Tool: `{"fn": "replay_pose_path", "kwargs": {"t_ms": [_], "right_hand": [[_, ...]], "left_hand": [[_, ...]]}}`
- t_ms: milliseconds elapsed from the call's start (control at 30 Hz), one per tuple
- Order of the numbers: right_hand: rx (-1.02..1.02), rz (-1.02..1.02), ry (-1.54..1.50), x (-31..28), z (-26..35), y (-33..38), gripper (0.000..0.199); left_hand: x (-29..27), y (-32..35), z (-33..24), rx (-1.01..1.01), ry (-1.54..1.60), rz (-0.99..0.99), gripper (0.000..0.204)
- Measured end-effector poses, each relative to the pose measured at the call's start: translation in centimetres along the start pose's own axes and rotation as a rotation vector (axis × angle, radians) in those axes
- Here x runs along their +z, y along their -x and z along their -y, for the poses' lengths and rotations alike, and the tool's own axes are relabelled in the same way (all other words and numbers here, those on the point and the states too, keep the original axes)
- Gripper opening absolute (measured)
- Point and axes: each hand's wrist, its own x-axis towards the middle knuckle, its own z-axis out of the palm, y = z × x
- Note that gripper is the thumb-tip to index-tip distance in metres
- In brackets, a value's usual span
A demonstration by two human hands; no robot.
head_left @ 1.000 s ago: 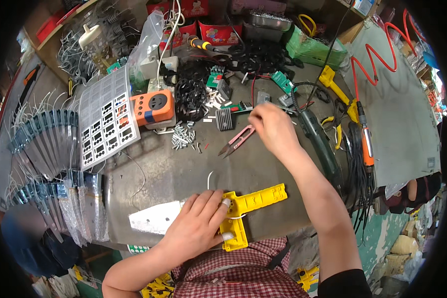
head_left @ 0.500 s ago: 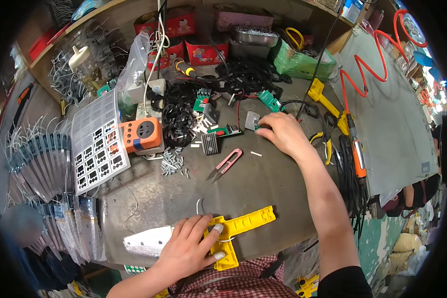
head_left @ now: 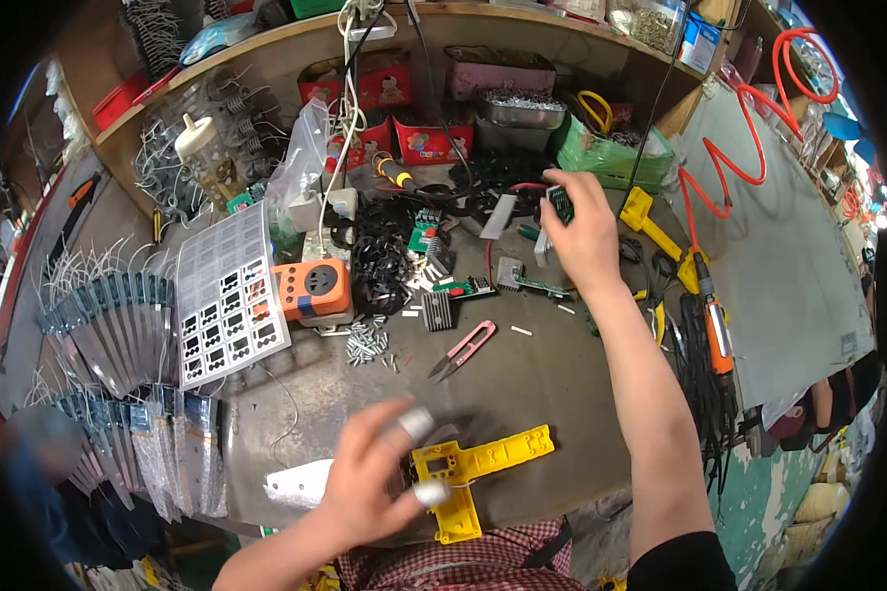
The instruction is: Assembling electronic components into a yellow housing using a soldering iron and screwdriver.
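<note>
Lying at the far left of the dark surface (head_left: 522, 384) are rows of grey packets (head_left: 99, 335), and beside them a clear tray with many small compartments (head_left: 229, 295). An orange box with a socket face (head_left: 311, 288) touches the tray's right edge, and loose screws (head_left: 367, 342) are scattered just below it.

The left hand (head_left: 370, 473) is near the front edge. Its fingers (head_left: 416, 424) are partly curled and a little apart, with pale caps on two fingertips, and they rest on the yellow plastic frame (head_left: 483, 463). This frame is flat and T-shaped, with small square holes along its arm. A white flat piece (head_left: 296, 483) lies just left of the hand.

Pink snips (head_left: 463, 350) lie in the middle, between both hands. Behind them a tangle of black cables (head_left: 384, 256) and small circuit boards (head_left: 468, 288) crowd the surface.

The right hand (head_left: 586, 236) is raised over this clutter, its fingers pinched on a small dark green part (head_left: 560, 204). Farther right lie a yellow tool (head_left: 650, 222) and an orange-handled tool (head_left: 716, 330).
</note>
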Motion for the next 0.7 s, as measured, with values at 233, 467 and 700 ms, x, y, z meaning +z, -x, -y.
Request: {"fn": "replay_pose_path", "kwargs": {"t_ms": [233,467,700], "right_hand": [[-0.161,0.270,0.121,-8.3,13.0,5.8,0.046],[0.406,0.510,-0.250,-10.8,15.1,15.9,0.043],[0.066,0.564,0.056,-8.9,16.6,14.6,0.043]], "left_hand": [[-1.0,-5.4,-2.1,-0.214,0.522,-0.197,0.077],[-0.6,-2.3,-1.9,-0.046,-0.317,0.249,0.048],[-0.2,-1.6,-1.4,0.016,-0.525,0.428,0.040]]}}
